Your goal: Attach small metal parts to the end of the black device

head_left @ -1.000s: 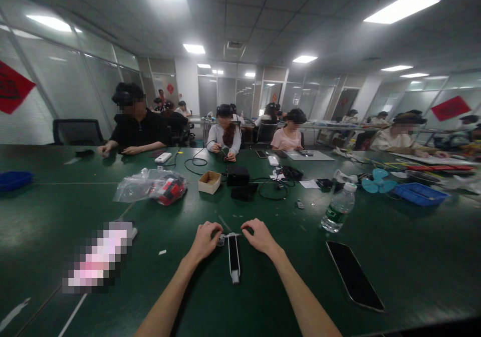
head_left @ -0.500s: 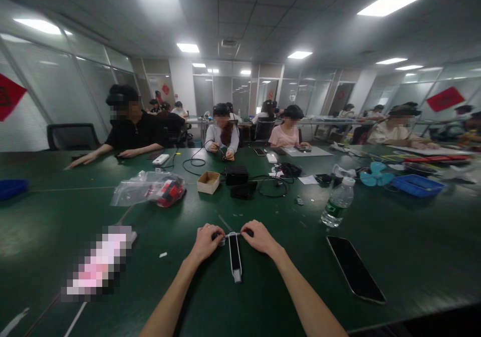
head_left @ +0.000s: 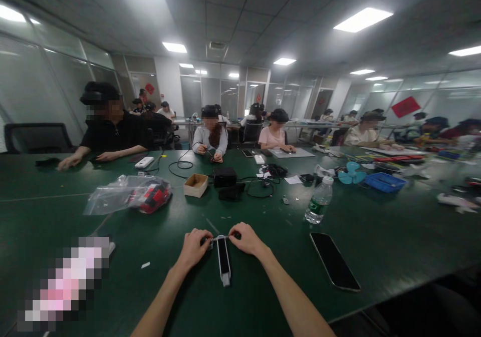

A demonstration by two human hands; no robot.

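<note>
A slim white-edged object with a long black face (head_left: 223, 258) lies on the green table in front of me, a small pale block at its near end. Across its far end runs a thin light strip (head_left: 215, 238). My left hand (head_left: 196, 247) is closed in a pinch at the left end of this strip, beside a small clear scrap. Thumb and fingertips of my right hand (head_left: 244, 238) pinch at the right end. The fingers partly hide both ends.
A black-screened phone (head_left: 334, 261) and a water bottle (head_left: 318, 202) stand to the right. Beyond are an open cardboard box (head_left: 196, 186), a black case (head_left: 224, 177) and a plastic bag with red items (head_left: 150, 195). A blurred-out pink item (head_left: 67, 282) lies left. Several people sit opposite.
My view has turned a little to the right, so the whole scene sits further left. Both hands keep their pinch at the object's far end, with no clear movement against it.
</note>
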